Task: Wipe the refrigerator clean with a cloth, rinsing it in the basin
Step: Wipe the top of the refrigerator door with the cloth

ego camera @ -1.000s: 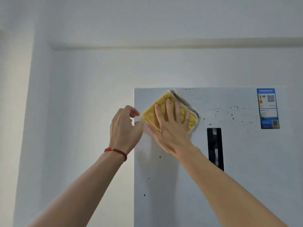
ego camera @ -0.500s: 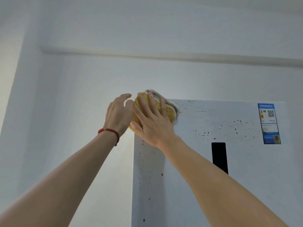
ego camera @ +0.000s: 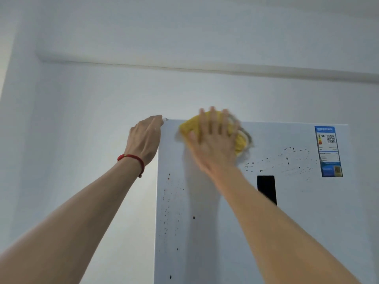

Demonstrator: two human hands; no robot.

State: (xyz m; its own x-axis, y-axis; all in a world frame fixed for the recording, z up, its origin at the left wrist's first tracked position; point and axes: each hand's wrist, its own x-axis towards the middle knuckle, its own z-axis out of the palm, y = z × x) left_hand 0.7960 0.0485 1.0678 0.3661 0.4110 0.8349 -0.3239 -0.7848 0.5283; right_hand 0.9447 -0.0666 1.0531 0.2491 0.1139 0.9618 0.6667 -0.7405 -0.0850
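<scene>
The white refrigerator (ego camera: 297,222) fills the lower right, its door spotted with dark specks down the left side and across the upper right. A yellow cloth (ego camera: 189,126) with a grey backing lies flat against the door's top edge. My right hand (ego camera: 213,140) presses on it with fingers spread, blurred by motion. My left hand (ego camera: 143,138), with a red string on its wrist, grips the refrigerator's top left corner. The basin is out of view.
A black rectangular panel (ego camera: 266,188) sits in the middle of the door. A blue energy label (ego camera: 328,151) is stuck at the upper right. White wall and a ceiling beam (ego camera: 205,69) lie behind and above the refrigerator.
My right hand has slid the cloth to the right along the top edge from the left corner. My left hand has settled on that corner.
</scene>
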